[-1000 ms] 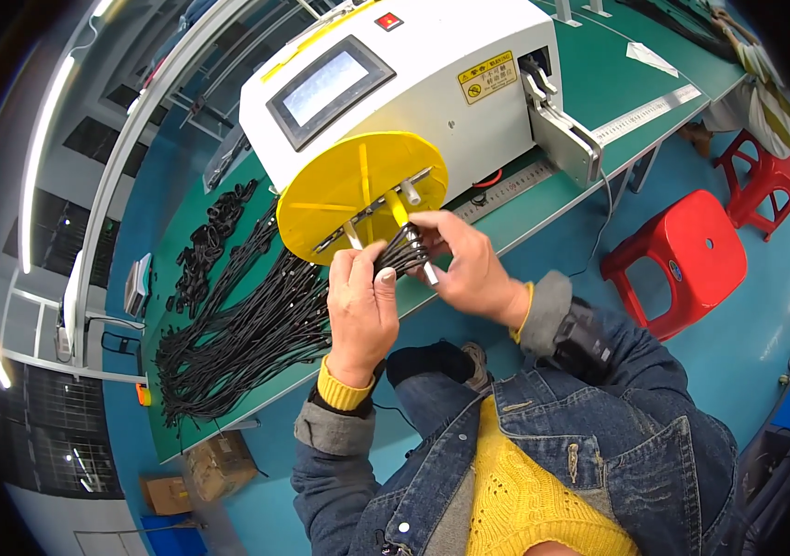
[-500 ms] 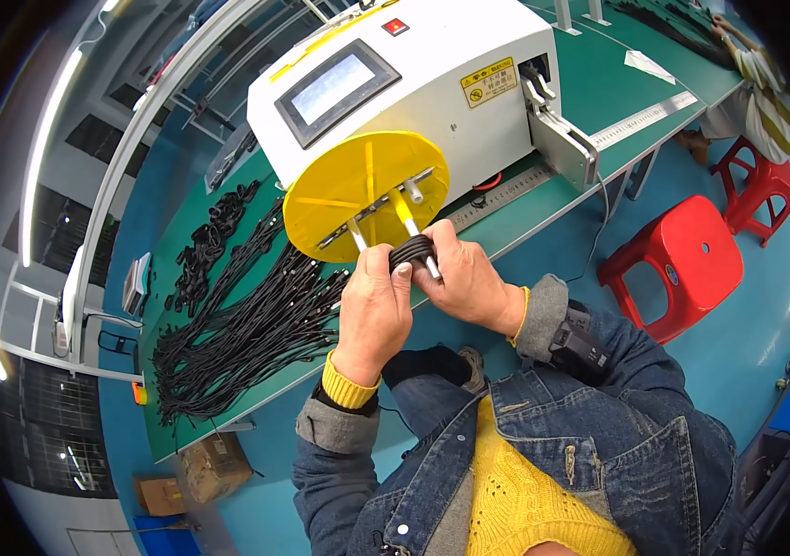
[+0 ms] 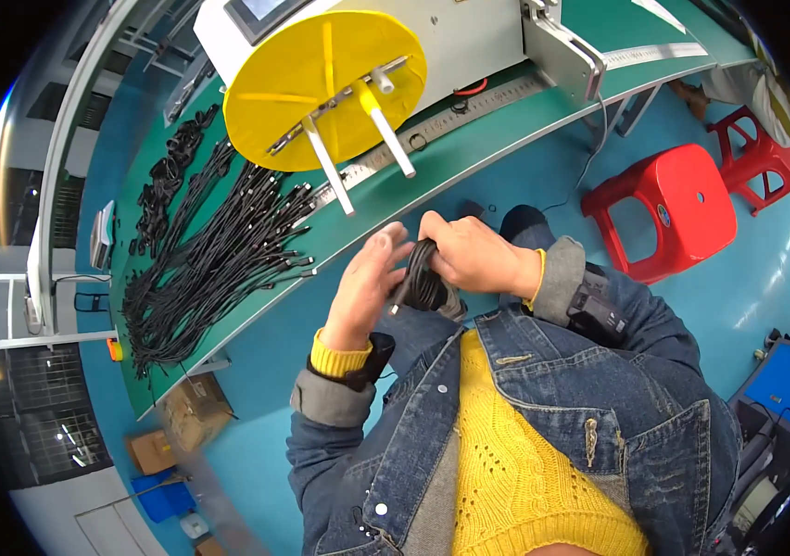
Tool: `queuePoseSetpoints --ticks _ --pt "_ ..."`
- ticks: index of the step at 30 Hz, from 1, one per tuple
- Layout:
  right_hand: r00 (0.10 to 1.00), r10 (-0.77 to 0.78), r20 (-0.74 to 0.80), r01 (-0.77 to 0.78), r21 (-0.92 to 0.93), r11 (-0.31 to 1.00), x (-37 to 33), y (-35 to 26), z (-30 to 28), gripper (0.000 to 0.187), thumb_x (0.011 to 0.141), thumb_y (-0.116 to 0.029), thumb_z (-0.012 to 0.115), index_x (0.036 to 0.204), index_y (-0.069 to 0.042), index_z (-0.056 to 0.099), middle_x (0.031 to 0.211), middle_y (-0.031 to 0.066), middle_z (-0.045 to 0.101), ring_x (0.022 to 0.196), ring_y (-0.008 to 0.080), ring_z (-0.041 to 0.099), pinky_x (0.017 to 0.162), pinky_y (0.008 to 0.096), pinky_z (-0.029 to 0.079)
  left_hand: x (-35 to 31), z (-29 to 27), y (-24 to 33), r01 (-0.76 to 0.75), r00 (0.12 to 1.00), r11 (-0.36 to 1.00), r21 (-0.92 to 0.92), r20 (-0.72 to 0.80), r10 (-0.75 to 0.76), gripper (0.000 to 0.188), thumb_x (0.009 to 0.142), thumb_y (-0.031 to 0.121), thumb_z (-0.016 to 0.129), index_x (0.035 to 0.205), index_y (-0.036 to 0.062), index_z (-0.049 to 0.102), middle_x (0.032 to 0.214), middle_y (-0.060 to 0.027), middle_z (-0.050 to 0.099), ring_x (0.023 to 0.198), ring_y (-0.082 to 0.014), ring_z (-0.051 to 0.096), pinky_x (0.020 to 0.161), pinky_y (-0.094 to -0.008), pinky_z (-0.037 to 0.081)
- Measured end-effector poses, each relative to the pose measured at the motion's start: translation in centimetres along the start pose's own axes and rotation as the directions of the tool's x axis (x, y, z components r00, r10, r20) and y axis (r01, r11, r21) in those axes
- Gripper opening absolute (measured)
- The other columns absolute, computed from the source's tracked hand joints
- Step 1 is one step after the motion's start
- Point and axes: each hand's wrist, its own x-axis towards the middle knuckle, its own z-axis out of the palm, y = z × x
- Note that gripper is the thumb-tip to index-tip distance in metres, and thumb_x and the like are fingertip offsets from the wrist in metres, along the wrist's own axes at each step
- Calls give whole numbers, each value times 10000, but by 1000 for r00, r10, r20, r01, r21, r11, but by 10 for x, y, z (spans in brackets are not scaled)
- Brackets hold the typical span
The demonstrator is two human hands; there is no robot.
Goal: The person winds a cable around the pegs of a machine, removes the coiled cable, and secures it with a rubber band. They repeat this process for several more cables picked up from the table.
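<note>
A small coil of black cable (image 3: 424, 280) hangs below the pegs of the winding machine (image 3: 478, 37), its light metal tip at the lower left. My right hand (image 3: 480, 254) is closed around the upper part of the coil. Close at its left side is my left hand (image 3: 369, 282), fingers stretched and apart; whether it touches the cable I cannot tell. Two silver pegs (image 3: 328, 167) stick out from the machine's yellow disc (image 3: 270, 102) with nothing wound on them.
Many loose black cables (image 3: 200, 269) lie on the green table (image 3: 450, 176), beside coiled bundles (image 3: 168, 176). A metal ruler (image 3: 497, 104) runs along the table. Red stools (image 3: 682, 208) stand at the right, cardboard boxes (image 3: 193, 410) under the table's left end.
The coil has come off the machine's pegs and moved down toward my body in my right hand. My left hand has loosened its fingers. The view has shifted downward.
</note>
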Motion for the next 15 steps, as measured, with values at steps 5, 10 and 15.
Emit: queuePoseSetpoints --ticks 5,10,15 --pt "999 6 37 -13 195 981 -7 12 20 185 770 -90 524 831 43 411 629 243 562 628 425 567 540 479 441 -11 9 -7 229 904 973 18 368 -219 415 894 334 505 1115 -16 478 1025 -116 591 912 -201 610 641 -295 527" --pt "992 33 123 -59 216 975 -14 19 26 185 774 -97 521 816 46 412 641 250 562 644 430 565 547 477 438 -2 2 7 423 794 854 301 331 -510 373 899 293 479 1068 -37 512 967 -142 617 852 -211 633 624 -305 538" --pt "992 70 101 -88 188 978 -15 22 28 178 785 -118 510 788 40 428 622 237 559 626 424 567 540 474 439 2 8 0 460 809 833 309 240 -536 338 897 257 463 1008 -54 539 880 -151 629 773 -230 645 594 -323 542"
